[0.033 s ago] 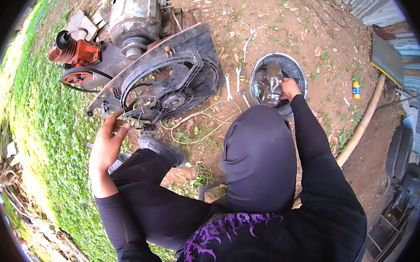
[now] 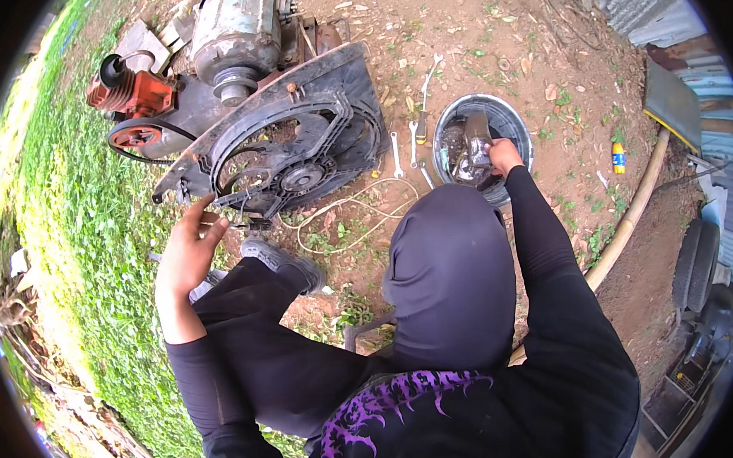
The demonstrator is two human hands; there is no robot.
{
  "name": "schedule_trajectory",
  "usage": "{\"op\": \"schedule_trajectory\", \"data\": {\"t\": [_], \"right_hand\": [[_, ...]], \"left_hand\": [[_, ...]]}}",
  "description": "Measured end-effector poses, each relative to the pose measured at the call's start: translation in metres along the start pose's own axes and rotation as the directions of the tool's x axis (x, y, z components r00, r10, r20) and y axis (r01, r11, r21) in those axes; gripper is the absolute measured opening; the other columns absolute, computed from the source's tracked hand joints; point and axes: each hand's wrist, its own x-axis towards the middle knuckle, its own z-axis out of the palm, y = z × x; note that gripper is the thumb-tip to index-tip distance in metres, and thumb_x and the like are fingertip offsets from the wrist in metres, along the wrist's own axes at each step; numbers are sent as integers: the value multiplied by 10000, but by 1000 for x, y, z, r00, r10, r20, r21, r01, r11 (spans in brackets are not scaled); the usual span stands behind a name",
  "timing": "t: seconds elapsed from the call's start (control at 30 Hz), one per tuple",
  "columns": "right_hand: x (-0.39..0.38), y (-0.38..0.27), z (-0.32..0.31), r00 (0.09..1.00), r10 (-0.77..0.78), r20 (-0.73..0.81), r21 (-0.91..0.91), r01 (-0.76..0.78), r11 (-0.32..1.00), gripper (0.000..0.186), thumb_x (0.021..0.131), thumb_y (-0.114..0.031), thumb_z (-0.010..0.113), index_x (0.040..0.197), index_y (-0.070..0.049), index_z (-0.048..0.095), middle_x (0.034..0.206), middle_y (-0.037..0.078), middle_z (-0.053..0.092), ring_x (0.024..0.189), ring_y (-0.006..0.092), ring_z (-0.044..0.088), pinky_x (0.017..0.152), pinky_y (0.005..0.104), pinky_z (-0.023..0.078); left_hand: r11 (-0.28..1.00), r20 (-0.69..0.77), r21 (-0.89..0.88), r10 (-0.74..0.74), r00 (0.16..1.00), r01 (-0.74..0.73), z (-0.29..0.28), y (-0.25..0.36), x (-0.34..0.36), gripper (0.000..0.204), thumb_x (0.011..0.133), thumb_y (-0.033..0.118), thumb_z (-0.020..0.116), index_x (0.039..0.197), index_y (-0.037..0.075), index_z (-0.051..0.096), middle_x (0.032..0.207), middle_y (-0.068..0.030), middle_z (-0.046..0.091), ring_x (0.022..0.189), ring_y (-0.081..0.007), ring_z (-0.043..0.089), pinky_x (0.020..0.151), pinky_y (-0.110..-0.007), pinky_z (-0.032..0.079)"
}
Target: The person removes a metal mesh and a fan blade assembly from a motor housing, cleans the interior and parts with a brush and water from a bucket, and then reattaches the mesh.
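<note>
My left hand [image 2: 195, 248] has its fingers loosely apart at the lower-left corner of a black fan shroud [image 2: 303, 176], mounted on a worn board; I cannot tell whether the fingertips touch it. My right hand [image 2: 502, 157] grips a dark, shiny object [image 2: 475, 140], perhaps a plastic container, inside a round grey bucket [image 2: 516, 117] with dark contents. Several wrenches [image 2: 395, 154] and a screwdriver [image 2: 422, 128] lie on the dirt left of the bucket, and a pale cord [image 2: 324, 219] loops below the shroud.
A rusty motor [image 2: 236, 37] and red compressor [image 2: 132, 96] stand behind the shroud. A yellow bottle [image 2: 618, 158], bamboo pole [image 2: 631, 215], corrugated sheets [image 2: 653, 7] and tyres [image 2: 696, 266] are at the right. Grass [image 2: 105, 309] covers the left. My knee rises just below the bucket.
</note>
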Motion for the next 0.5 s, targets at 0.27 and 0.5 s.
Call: {"op": "schedule_trajectory", "data": {"t": [0.27, 0.5], "right_hand": [[5, 21, -7, 883, -386, -268, -314, 299, 901, 316, 923, -218, 780, 1139, 9, 738, 1070, 245, 754, 1000, 368, 740, 919, 424, 546], [0, 25, -12, 883, -346, -316, -211, 290, 934, 260, 947, -274, 740, 999, -21, 774, 989, 234, 758, 993, 381, 733, 902, 433, 547]], "left_hand": [[994, 39, 56, 90, 995, -92, 15, 20, -10, 577, 993, 218, 677, 1508, 21, 507, 1125, -176, 741, 1051, -297, 707, 952, -387, 534], [998, 82, 60, 25, 996, -30, 13, 10, -13, 579, 994, 218, 676, 1509, 19, 503, 1135, -194, 740, 1040, -283, 712, 937, -392, 540]]}}
